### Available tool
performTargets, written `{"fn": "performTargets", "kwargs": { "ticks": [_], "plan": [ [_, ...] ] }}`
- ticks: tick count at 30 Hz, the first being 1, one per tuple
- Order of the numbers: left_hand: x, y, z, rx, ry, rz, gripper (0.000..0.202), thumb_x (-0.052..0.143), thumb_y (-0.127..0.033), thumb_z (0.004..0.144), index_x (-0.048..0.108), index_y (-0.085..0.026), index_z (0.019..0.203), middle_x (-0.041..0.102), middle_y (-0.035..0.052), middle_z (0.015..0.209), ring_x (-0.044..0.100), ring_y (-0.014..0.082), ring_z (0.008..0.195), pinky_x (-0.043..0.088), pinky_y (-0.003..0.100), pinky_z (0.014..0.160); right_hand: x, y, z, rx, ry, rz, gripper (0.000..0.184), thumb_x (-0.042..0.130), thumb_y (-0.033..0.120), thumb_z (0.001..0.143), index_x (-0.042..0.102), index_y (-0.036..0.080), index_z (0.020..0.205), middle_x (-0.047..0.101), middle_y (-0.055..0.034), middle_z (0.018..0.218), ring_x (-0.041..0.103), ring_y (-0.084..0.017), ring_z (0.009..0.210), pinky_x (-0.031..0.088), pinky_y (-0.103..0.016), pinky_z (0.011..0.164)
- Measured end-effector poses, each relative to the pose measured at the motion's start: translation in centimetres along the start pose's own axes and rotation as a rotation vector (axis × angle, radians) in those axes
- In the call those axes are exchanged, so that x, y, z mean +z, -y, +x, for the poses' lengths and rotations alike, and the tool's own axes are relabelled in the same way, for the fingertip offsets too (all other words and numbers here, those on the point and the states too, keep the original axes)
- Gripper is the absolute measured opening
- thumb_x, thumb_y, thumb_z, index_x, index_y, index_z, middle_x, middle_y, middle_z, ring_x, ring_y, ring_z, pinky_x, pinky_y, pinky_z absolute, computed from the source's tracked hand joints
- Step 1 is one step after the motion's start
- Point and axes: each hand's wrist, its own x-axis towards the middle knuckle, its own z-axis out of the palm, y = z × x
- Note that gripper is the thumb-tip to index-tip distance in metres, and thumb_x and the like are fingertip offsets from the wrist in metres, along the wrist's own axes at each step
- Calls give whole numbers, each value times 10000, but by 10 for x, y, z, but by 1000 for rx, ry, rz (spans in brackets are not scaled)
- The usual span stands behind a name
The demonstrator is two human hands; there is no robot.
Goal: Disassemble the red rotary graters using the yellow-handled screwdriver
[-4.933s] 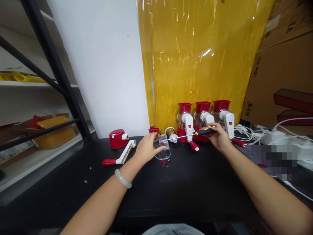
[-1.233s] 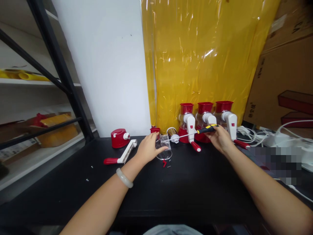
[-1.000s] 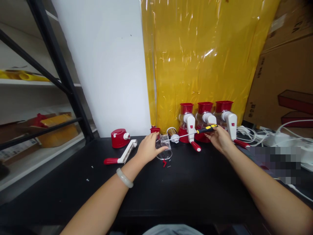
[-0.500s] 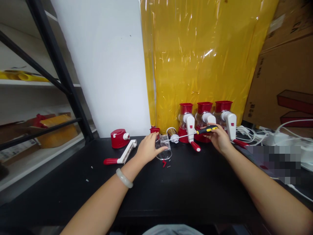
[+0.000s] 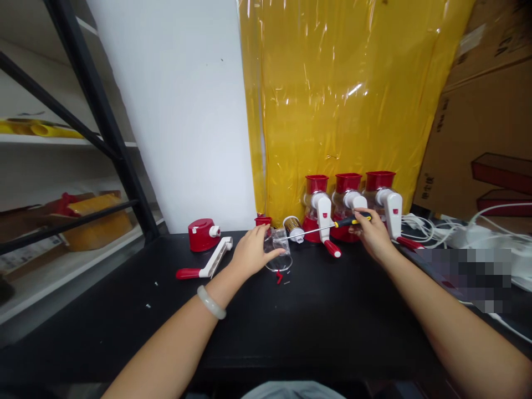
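My left hand (image 5: 250, 254) wraps round a clear plastic housing (image 5: 279, 248) lying on its side on the black table (image 5: 291, 327), a red cap (image 5: 262, 220) at its far end. My right hand (image 5: 374, 235) grips the black and yellow handle of a screwdriver (image 5: 332, 225). Its thin metal shaft runs left, with the tip reaching the clear housing. A small metal drum (image 5: 293, 228) lies just behind the housing.
Three assembled red and white crank grinders (image 5: 351, 205) stand at the back against yellow plastic sheeting (image 5: 341, 100). A loose white crank with a red grip (image 5: 206, 265) and a red base (image 5: 201, 234) lie at left. White cables (image 5: 465, 233) lie at right. A black shelf frame (image 5: 95, 122) stands at left.
My right hand has shifted its fingers along the screwdriver handle, which now sits slightly lower. My left hand and the clear housing have stayed where they were.
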Motion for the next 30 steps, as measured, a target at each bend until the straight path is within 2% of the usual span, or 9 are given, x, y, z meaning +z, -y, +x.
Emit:
{"fn": "performTargets", "kwargs": {
  "ticks": [11,19,30],
  "plan": [
    [0,0,0,2,-6,4,785,642,-657,801,469,-144,1369,591,161,1334,565,324,1231,460,468,1039,8,10,-7,73,-29,109,352,715,283,620,674,267,969,599,2,907,608,-140,771,535,-232,538],
    [0,0,0,0,-3,-4,783,654,-644,798,470,-139,1367,594,162,1331,564,320,1233,458,467,1044,6,19,-12,103,58,228,366,703,234,590,687,248,956,634,5,789,601,-143,714,495,-248,552],
    [0,1,0,0,-1,-5,773,648,-650,799,468,-160,1370,590,154,1339,563,325,1233,455,470,1044,4,27,-15,148,101,340,409,663,151,520,719,261,910,689,-3,761,631,-160,799,508,-277,666]
  ]
}}
